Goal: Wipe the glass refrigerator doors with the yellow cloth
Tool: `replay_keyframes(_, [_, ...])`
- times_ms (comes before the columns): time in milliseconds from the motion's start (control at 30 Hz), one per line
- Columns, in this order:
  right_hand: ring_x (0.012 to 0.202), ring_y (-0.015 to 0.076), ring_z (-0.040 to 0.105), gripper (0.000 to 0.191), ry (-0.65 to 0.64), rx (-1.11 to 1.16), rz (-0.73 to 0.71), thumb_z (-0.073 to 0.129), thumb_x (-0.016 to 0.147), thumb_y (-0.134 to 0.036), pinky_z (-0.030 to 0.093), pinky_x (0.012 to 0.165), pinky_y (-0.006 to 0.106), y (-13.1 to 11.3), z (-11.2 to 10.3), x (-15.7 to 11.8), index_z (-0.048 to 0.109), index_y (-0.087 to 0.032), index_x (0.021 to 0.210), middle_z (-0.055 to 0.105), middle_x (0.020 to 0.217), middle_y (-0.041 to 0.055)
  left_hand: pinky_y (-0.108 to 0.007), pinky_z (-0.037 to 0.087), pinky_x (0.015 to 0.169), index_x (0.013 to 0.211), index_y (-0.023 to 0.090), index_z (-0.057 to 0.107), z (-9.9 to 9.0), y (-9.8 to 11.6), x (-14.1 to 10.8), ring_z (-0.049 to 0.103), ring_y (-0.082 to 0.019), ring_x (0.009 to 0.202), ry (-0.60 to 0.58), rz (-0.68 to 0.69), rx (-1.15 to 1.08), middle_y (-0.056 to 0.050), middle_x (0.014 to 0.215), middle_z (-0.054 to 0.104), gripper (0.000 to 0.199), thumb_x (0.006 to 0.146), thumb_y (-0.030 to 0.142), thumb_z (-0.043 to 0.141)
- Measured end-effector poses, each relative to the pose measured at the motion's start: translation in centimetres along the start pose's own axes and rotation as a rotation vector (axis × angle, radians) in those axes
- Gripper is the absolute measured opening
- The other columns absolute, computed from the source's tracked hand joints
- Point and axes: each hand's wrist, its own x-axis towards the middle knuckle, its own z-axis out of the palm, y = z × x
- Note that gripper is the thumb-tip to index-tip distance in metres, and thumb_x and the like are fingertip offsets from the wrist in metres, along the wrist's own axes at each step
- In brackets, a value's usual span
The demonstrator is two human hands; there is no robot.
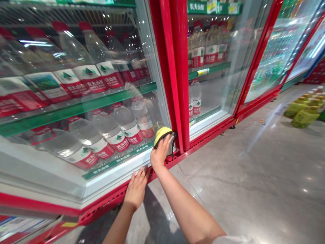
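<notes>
- Yellow sponge (162,133) with a dark backing sits at the near right corner of a glass door (40,169), against the red post (176,74) that divides two cooler doors.
- Right hand (160,153): closed, its fingers curled around the sponge, holding it against the door's edge where glass meets post.
- Left hand (136,190): open and empty, with its fingers (140,178) spread and touching the door's bottom edge, just left of and nearer than the right hand.
- Work in hand: both hands are at this lower corner, one bearing on the sponge and the other steadying against the door.
- Edges: the red post closes off the sponge's right side, and the door's bottom edge lies just below it. A red rail (106,203) with punched holes runs beneath the door.
- Open room: the glass stretches wide to the left and up, with water bottles (109,130) and a green shelf strip (71,113) behind it. To the right, the grey floor (228,176) is open, and yellow-green packs (304,115) stand far off along the cooler row.
</notes>
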Motion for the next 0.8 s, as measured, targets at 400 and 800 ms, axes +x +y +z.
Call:
replay_keyframes(400, [0.153, 0.036, 0.025, 0.066, -0.015, 0.069, 0.285, 0.037, 0.088, -0.014, 0.021, 0.123, 0.059, 5.9, 1.3, -4.4, 0.03, 0.005, 0.152, 0.028, 0.16, 0.033, -0.044, 0.024, 0.125, 0.159, 0.024, 0.029, 0.3, -1.2, -2.3, 0.021, -0.019, 0.156, -0.023, 0.018, 0.036, -0.002, 0.165, 0.032, 0.083, 0.079, 0.009, 0.043])
replay_keyframes(800, [0.157, 0.0342, -0.01, 0.059, -0.012, -0.001, -0.167, 0.047, 0.091, -0.018, 0.025, 0.121, 0.063, -0.6, -1.1, 2.5, 0.043, -0.018, 0.149, 0.012, 0.17, 0.0131, -0.052, 0.021, 0.127, 0.156, 0.023, 0.037, -2.1, -0.8, -0.3, 0.025, -0.024, 0.154, 0.084, -0.059, 0.037, -0.005, 0.163, 0.036, 0.076, 0.081, 0.009, 0.044])
